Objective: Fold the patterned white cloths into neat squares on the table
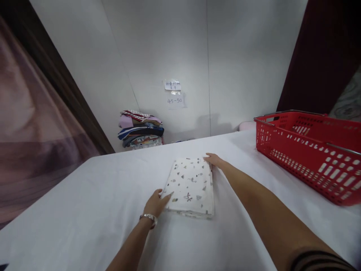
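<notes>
Head view looks down on a folded cloth [190, 186], a flat, soft rectangle of white fabric dotted with small grey printed motifs, lying near the middle of a worktop [84, 210] covered in smooth white sheeting. The left hand [156, 203], with a silver bracelet [148, 217] at the wrist, lies flat and open with its fingertips on the cloth's near left corner, gripping nothing. The right hand [214, 160] reaches to the far right corner and touches it, though whether it pinches the fabric cannot be told. A red plastic basket [310, 158] with slotted walls and metal handles stands well apart on the right. Against the pale wall, a stack of folded coloured fabrics [141, 130] sits at the worktop's far edge. A paper note [175, 101] reads "45-50"; the slip above it [172, 85] is illegible. Bare sheeting surrounds the cloth on all sides.
</notes>
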